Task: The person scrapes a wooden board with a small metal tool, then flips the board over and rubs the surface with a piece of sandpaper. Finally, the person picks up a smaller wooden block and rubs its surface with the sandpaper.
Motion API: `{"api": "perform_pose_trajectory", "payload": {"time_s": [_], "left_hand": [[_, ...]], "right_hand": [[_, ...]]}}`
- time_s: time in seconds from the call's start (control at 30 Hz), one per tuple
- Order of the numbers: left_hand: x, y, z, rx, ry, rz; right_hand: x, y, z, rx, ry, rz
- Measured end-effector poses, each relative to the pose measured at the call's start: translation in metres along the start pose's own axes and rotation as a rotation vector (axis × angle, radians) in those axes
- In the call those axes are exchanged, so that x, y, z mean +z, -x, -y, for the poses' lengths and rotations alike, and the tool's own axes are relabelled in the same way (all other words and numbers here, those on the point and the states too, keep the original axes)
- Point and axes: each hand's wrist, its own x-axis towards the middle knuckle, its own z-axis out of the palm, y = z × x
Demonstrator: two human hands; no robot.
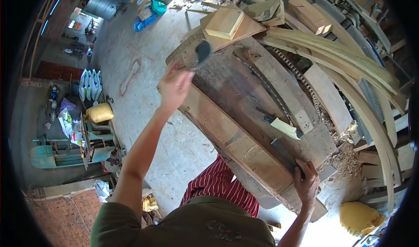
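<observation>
My left hand (176, 87) is raised over the far left end of the wooden workbench (218, 89). Its fingers are closed around a dark, rounded tool (203, 52), smeared by motion, whose kind I cannot tell. At the near right end of the bench, my right hand (307, 181) grips the dark handle of a knife with a flat grey blade (283, 155). That blade points away to the left, lying along the thick plank (235, 138) at the bench's near edge. Just beyond it rests a serrated blade (286, 127) with a dark handle.
A pale wood block (224, 23) sits on a board at the far end. Chains (301, 79) and planks lie across the bench. Long curved timbers (340, 55) are stacked to the right. A yellow helmet-like object (360, 218) is at lower right, beside wood shavings (349, 159).
</observation>
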Motion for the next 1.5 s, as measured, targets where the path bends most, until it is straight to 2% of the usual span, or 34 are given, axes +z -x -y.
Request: {"api": "perform_pose_trajectory", "payload": {"time_s": [0.07, 0.13, 0.27, 0.33, 0.4, 0.53, 0.6, 0.73, 0.8, 0.83, 0.9, 1.07, 1.2, 1.23, 1.27, 1.3, 1.37, 1.4, 1.47, 1.5], "left_hand": [[-0.027, 0.021, 0.012, -0.177, -0.092, -0.091], [-0.042, 0.04, 0.019, -0.227, -0.173, -0.243], [-0.051, 0.065, 0.028, -0.299, -0.238, -0.251], [-0.05, 0.067, 0.023, -0.24, -0.241, -0.259], [-0.051, 0.054, 0.005, -0.185, -0.268, -0.115], [-0.038, 0.035, -0.011, 0.046, -0.208, 0.124], [-0.021, 0.021, -0.019, 0.187, -0.162, 0.176], [0.021, 0.001, -0.021, 0.297, -0.09, 0.226], [0.036, -0.011, -0.021, 0.336, -0.085, 0.261], [0.041, -0.015, -0.022, 0.293, -0.158, 0.3], [0.05, -0.017, -0.017, 0.206, -0.327, 0.386], [0.04, 0.001, 0.009, 0.042, -0.329, 0.385], [0.008, 0.028, 0.049, -0.093, -0.36, 0.297], [0.005, 0.039, 0.07, -0.155, -0.355, 0.211], [0.003, 0.049, 0.087, -0.219, -0.349, 0.129], [-0.001, 0.055, 0.102, -0.22, -0.338, 0.141], [-0.008, 0.071, 0.132, -0.331, -0.215, -0.013], [-0.01, 0.082, 0.148, -0.334, -0.21, -0.007], [-0.002, 0.092, 0.184, -0.515, 0.155, -0.017], [0.004, 0.098, 0.194, -0.555, 0.278, -0.039]], "right_hand": [[-0.001, -0.006, -0.001, -0.03, 0.012, 0.022], [-0.002, -0.012, -0.002, -0.059, 0.028, 0.039], [0.0, -0.018, -0.004, -0.027, 0.011, 0.119], [0.004, -0.02, -0.005, -0.04, -0.02, 0.076], [0.006, -0.022, -0.004, -0.032, -0.037, 0.078], [0.001, -0.022, -0.002, -0.063, 0.013, 0.077], [-0.003, -0.023, 0.002, -0.067, 0.041, 0.072], [-0.002, -0.026, 0.011, -0.147, 0.069, 0.022], [-0.002, -0.027, 0.016, -0.199, 0.043, 0.066], [-0.002, -0.028, 0.02, -0.194, 0.051, 0.056], [-0.003, -0.029, 0.031, -0.348, -0.031, -0.056], [0.004, -0.022, 0.052, -0.352, 0.022, -0.109], [0.034, -0.046, 0.095, -0.357, -0.086, -0.173], [0.046, -0.059, 0.111, -0.35, -0.08, -0.165], [0.059, -0.076, 0.129, -0.408, -0.09, -0.187], [0.08, -0.101, 0.138, -0.503, -0.074, -0.232], [0.101, -0.139, 0.18, -0.493, -0.055, -0.141], [0.125, -0.166, 0.183, -0.508, 0.045, -0.17], [0.16, -0.21, 0.188, -0.517, 0.159, -0.219], [0.169, -0.223, 0.193, -0.42, 0.295, -0.152]]}}
